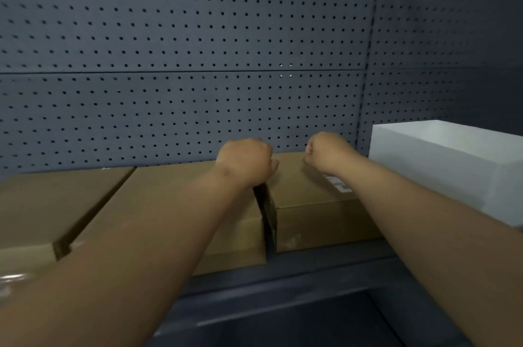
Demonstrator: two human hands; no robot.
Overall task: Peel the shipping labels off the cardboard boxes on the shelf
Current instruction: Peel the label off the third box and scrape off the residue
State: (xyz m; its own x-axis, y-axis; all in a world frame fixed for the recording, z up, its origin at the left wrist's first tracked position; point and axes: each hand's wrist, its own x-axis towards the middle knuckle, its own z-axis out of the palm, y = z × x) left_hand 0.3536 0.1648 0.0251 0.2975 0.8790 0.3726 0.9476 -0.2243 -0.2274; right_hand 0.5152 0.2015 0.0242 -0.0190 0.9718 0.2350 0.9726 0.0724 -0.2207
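Shelf edge: dark rail, lower centre of frame
Cardboard boxes: left box, middle box, right box, side by side across the lower half
Shipping label: white, flat on the right box top, long axis running away from the viewer, partly hidden by the right forearm
Left hand: curled shut at the gap between middle and right boxes; whether it grips anything cannot be told
Right hand: fisted, nothing visibly held; label lies just behind its wrist, lower right of it, so this hand is nearer
White box: right edge
Pegboard: rear
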